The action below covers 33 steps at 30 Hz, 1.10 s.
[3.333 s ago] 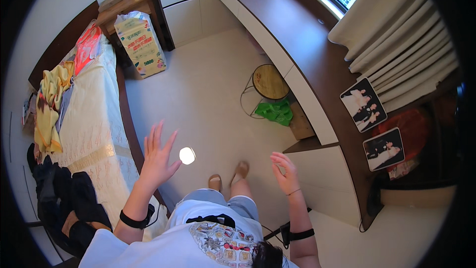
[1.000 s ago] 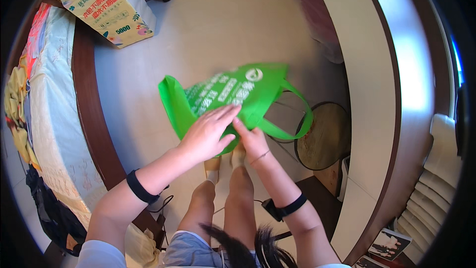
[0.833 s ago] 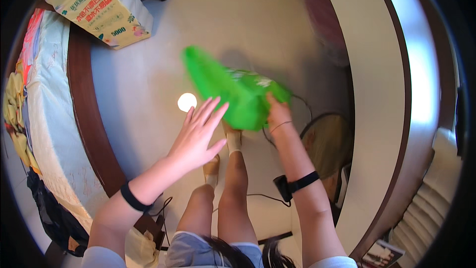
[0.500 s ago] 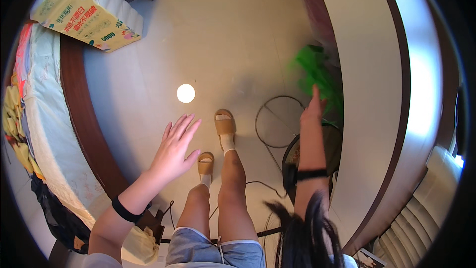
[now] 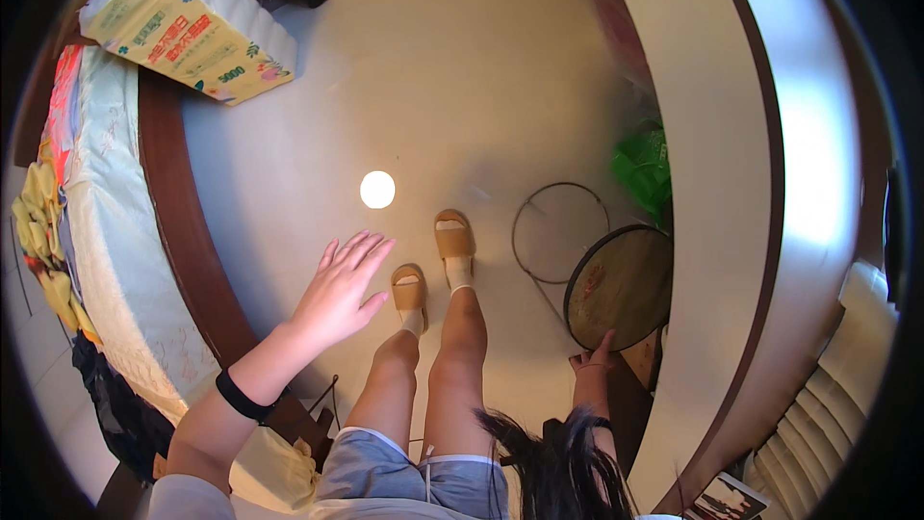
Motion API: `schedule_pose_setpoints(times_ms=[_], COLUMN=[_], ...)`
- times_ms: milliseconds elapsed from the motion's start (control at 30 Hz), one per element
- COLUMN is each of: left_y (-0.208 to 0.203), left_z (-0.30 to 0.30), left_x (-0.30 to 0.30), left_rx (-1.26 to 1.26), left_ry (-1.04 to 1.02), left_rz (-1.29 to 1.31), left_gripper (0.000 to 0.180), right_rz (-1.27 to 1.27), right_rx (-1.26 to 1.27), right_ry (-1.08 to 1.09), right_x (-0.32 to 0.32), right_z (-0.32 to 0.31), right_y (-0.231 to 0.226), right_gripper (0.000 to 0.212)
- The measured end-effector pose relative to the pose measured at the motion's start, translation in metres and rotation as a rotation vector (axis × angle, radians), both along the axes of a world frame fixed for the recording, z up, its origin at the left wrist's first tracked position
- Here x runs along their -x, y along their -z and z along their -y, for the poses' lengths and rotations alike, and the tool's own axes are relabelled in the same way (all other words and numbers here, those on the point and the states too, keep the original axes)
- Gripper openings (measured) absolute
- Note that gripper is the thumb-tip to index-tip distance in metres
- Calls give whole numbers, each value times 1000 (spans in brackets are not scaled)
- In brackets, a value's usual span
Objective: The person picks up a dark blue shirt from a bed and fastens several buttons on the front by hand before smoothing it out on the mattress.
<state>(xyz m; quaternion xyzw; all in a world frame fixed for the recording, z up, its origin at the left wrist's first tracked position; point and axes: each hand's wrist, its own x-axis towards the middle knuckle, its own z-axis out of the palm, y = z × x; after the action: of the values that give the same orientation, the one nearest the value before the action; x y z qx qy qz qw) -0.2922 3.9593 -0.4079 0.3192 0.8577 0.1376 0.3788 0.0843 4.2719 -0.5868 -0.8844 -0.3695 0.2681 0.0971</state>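
Note:
My left hand (image 5: pixel 344 293) hovers over the floor, left of my legs, its fingers spread and holding nothing. Down at the right, my right hand (image 5: pixel 593 356) is at the near rim of a round stool (image 5: pixel 626 279) with a dark, worn seat. One finger reaches over the seat while the others stay apart outside the rim; whether they press on it I cannot tell. The stool leans beside a white cabinet, its thin metal ring (image 5: pixel 514 241) showing to the left. Behind the seat lies a crumpled green plastic bag (image 5: pixel 643 169), apart from my hands.
The white cabinet (image 5: pixel 717 183) runs along the right. On the left is a bed with a pale cover (image 5: pixel 115 202) and brown wooden frame (image 5: pixel 178 212). A large wrapped pack (image 5: pixel 192 34) stands at the far left. My sandalled feet (image 5: pixel 452 236) are on the pale floor.
My right hand has come back toward me, from beside the green bag to the stool's near rim. The bag has settled lower and further right. My left hand stays spread.

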Motion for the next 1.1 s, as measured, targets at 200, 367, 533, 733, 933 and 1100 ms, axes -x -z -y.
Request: schedule_pose_setpoints(times_ms=[200, 367, 533, 733, 933, 1100], left_y=[-18, -48, -100, -150, -197, -215], left_z=[57, 104, 161, 218, 239, 239], left_x=[-32, -50, -83, -140, -209, -292], left_rx=[13, 54, 117, 149, 96, 39], left_ry=[110, 190, -12, -148, -373, -548], left_rz=[-30, -16, -88, -153, -293, -410], left_gripper=[64, 56, 54, 51, 51, 52], right_rz=[-1087, -1449, -1310, -1182, -1097, -1068], right_rx=[-31, 143, 193, 384, 690, 946], right_ry=[489, 536, 329, -9, -612, -1051], right_x=[-14, 18, 93, 97, 90, 79], right_z=[5, 13, 66, 98, 142, 165], right_y=[14, 8, -43, -119, -227, -275], right_gripper=[83, 46, 39, 42, 32, 19])
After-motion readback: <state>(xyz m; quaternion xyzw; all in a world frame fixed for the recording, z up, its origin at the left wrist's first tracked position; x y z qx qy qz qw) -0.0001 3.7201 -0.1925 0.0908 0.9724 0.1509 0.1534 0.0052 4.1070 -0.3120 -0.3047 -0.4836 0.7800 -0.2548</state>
